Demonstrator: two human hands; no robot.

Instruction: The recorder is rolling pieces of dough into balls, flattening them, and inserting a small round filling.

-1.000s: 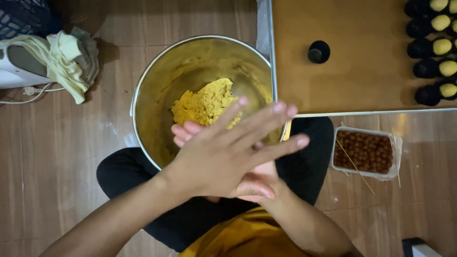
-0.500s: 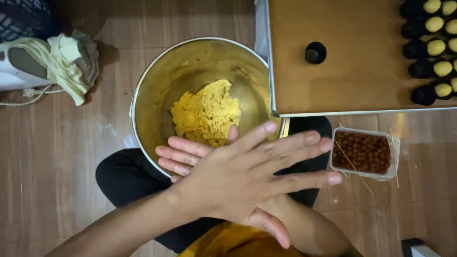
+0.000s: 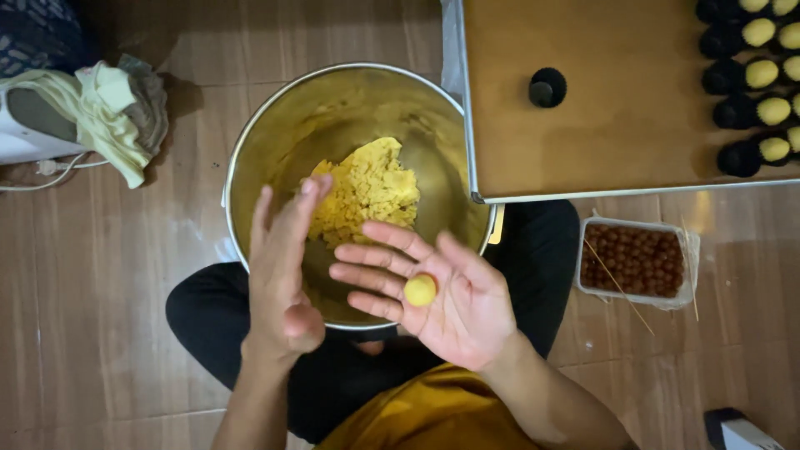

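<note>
Right hand (image 3: 462, 304) flat, palm up, fingers (image 3: 375, 254) spread and released; small round yellow dough ball (image 3: 420, 290) rests on the palm, not gripped, over the near rim of the big round shiny metal bowl (image 3: 250, 150). Left hand (image 3: 283, 275) edge-on just left of the ball, fingers straight and loose, holding nothing, not touching the ball. Crumbly yellow dough lump (image 3: 367, 192) sits inside the bowl, beyond both hands. Right of the bowl: brown baking tray with a metal rim (image 3: 617, 125), overlapping the bowl's edge, carrying black paper cups with yellow balls (image 3: 762, 75) at its far right and one empty black cup (image 3: 547, 87). Below the tray, right of the bowl: clear plastic tub of small brown balls (image 3: 635, 260) on the wooden floor (image 3: 83, 317).
</note>
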